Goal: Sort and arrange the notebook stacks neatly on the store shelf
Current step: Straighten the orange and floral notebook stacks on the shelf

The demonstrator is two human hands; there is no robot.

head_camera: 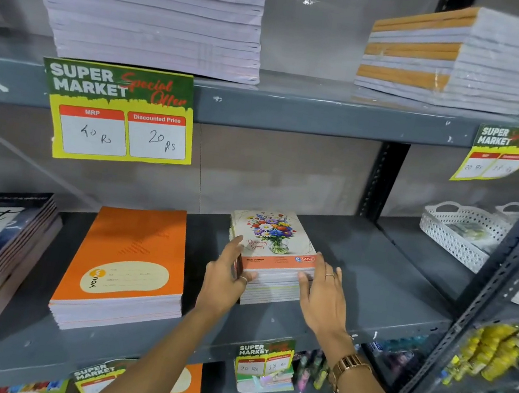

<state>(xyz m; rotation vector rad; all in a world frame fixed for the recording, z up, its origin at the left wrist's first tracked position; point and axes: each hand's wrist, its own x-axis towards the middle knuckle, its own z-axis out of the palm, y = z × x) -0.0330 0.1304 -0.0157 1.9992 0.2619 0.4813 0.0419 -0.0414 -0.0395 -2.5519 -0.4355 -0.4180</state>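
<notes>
Bright, even light; glare on the wrapped stack (467, 55); edges bend and blur, lower right corner worst.

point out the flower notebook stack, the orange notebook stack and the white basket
flower notebook stack (274, 235): head view, top cover
orange notebook stack (139, 245): head view, top cover
white basket (454, 235): head view, front wall

Bare forearms — gold watch (349, 368) on right wrist, finger rings.

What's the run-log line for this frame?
phase: squaring stack | left hand: flat against left side of floral notebook stack | right hand: open at its right front edge | orange stack: untouched
</notes>
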